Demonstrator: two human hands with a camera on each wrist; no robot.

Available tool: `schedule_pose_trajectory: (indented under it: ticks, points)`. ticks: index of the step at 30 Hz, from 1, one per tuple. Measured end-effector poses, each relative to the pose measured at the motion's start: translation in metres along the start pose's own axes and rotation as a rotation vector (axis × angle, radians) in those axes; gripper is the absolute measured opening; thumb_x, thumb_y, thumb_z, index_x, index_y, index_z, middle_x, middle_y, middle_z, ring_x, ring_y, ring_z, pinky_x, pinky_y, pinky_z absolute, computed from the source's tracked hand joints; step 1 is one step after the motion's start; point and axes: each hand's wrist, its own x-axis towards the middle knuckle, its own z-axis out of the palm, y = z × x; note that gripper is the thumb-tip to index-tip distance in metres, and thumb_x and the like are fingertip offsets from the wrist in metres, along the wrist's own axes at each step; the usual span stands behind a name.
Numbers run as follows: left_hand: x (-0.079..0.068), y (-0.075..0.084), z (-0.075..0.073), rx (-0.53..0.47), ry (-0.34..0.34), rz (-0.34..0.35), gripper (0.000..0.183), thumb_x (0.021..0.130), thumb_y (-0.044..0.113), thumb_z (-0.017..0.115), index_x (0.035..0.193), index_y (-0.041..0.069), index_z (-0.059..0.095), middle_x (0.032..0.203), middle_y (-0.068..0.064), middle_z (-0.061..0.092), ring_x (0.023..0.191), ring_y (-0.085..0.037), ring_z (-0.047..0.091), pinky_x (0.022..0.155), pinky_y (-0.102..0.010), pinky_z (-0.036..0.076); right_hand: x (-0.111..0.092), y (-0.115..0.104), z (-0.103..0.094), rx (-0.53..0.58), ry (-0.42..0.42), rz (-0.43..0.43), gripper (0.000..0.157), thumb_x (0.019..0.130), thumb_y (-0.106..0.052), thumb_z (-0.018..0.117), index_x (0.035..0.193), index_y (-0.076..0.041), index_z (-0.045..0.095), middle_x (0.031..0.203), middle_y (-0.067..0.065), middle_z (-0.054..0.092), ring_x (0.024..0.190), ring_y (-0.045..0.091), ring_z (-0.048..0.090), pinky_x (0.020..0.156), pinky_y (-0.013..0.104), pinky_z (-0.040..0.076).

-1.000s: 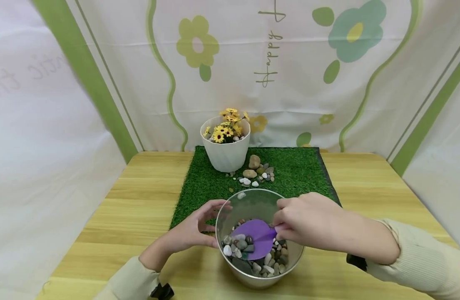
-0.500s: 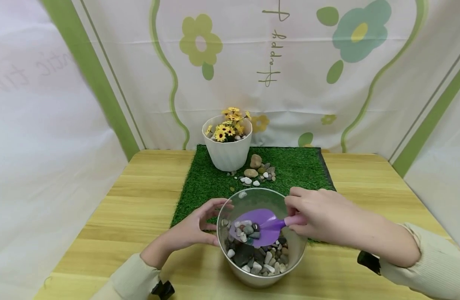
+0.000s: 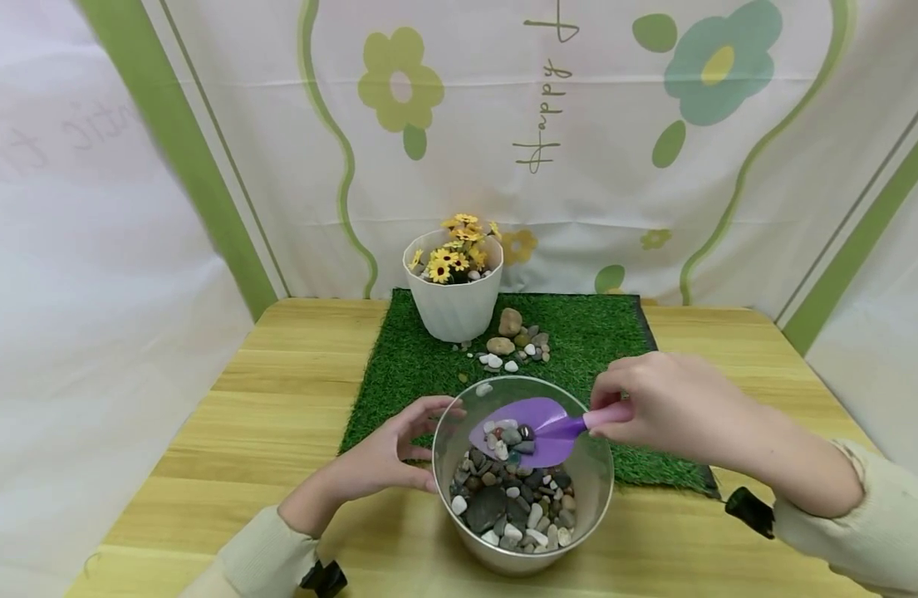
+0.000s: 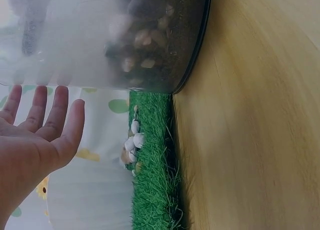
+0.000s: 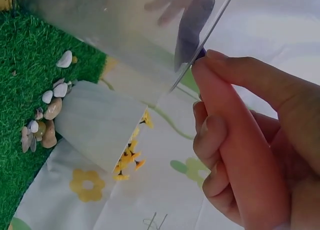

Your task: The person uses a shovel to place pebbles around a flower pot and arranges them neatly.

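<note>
A right hand (image 3: 656, 407) grips the pink handle (image 3: 608, 415) of a purple garden trowel (image 3: 566, 428). From those fingers, its long axis runs leftward over the rim of a clear bucket (image 3: 591, 490), the blade (image 3: 552, 453) carrying pebbles (image 3: 509, 437) just inside. More stones (image 3: 488, 508) lie below the blade. The left hand (image 3: 390, 453), fingers spread at the bucket's opposite side, is nearer the blade's tip; contact with the wall is uncertain.
</note>
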Motion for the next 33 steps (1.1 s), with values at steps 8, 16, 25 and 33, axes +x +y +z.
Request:
schedule_pose_trajectory:
  ticks: [8, 16, 25, 33]
  points:
    - [-0.001, 0.003, 0.000, 0.004, 0.005, -0.011, 0.079, 0.078, 0.023, 0.076, 0.143, 0.020, 0.030, 0.143, -0.007, 0.035, 0.126, -0.027, 0.038, 0.094, -0.050, 0.043, 0.008, 0.016, -0.012, -0.013, 0.021, 0.081, 0.015, 0.069, -0.034, 0.081, 0.075, -0.026, 0.069, 0.068, -0.020, 0.056, 0.054, -0.003, 0.045, 0.046, 0.019, 0.041]
    - [-0.002, 0.004, -0.001, -0.011, 0.003, 0.019, 0.079, 0.080, 0.017, 0.075, 0.144, 0.016, 0.028, 0.145, -0.008, 0.032, 0.127, -0.029, 0.036, 0.094, -0.050, 0.042, 0.019, 0.031, -0.022, -0.030, -0.037, 0.201, 0.011, 0.077, -0.039, 0.074, 0.079, -0.029, 0.069, 0.063, -0.020, 0.055, 0.052, 0.002, 0.046, 0.046, 0.026, 0.038]
    - [-0.005, 0.003, -0.002, -0.011, 0.017, 0.010, 0.080, 0.080, 0.018, 0.075, 0.144, 0.016, 0.027, 0.145, -0.008, 0.031, 0.128, -0.028, 0.035, 0.094, -0.048, 0.043, 0.045, 0.058, -0.001, 0.019, -0.152, 0.306, 0.016, 0.083, -0.042, 0.067, 0.078, -0.027, 0.067, 0.061, -0.014, 0.056, 0.052, 0.009, 0.048, 0.045, 0.028, 0.038]
    - [0.000, 0.001, 0.000, -0.029, -0.005, -0.020, 0.079, 0.080, 0.022, 0.075, 0.143, 0.020, 0.029, 0.146, -0.005, 0.031, 0.128, -0.026, 0.035, 0.096, -0.047, 0.042, 0.074, 0.086, 0.057, 0.065, -0.220, 0.373, 0.018, 0.084, -0.039, 0.067, 0.082, -0.021, 0.068, 0.066, -0.009, 0.060, 0.052, 0.011, 0.051, 0.045, 0.029, 0.041]
